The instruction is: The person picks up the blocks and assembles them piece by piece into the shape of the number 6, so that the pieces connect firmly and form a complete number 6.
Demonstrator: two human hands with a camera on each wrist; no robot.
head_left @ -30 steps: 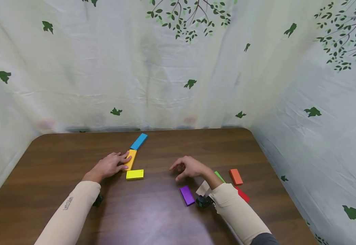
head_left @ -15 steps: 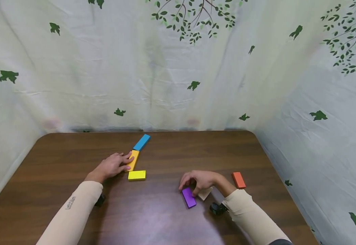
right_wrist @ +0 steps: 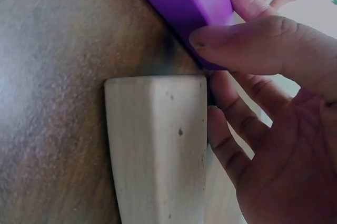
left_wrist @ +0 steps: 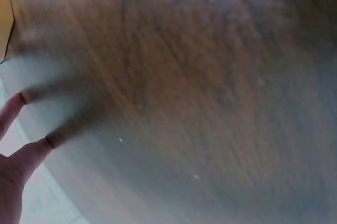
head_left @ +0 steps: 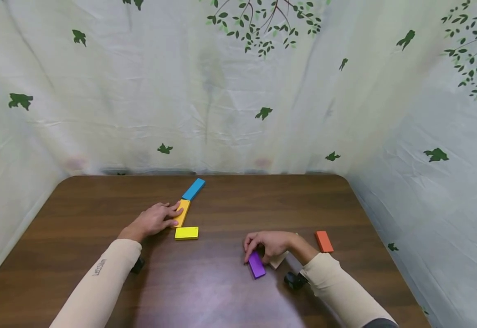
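Note:
My left hand [head_left: 154, 221] rests with its fingers on a yellow-orange block [head_left: 184, 212] lying flat on the table. That block's far end meets a blue block [head_left: 193, 188], and a bright yellow block [head_left: 187, 233] lies at its near end. My right hand [head_left: 274, 243] pinches a purple block [head_left: 257, 267] between thumb and forefinger. In the right wrist view the thumb presses the purple block's side. A plain wooden block [right_wrist: 158, 150] lies close by, partly beneath that hand in the head view. Little of the left hand shows in the left wrist view.
An orange-red block [head_left: 324, 241] lies on the brown table [head_left: 222, 291] right of my right wrist. Green and red blocks seen earlier are hidden behind the right forearm. A pale curtain [head_left: 230, 91] with leaf prints hangs behind the table.
My right hand has come down and toward me onto the purple block, its forefinger and thumb now at the block's sides. The left hand stays on the yellow-orange block. The view has shifted slightly.

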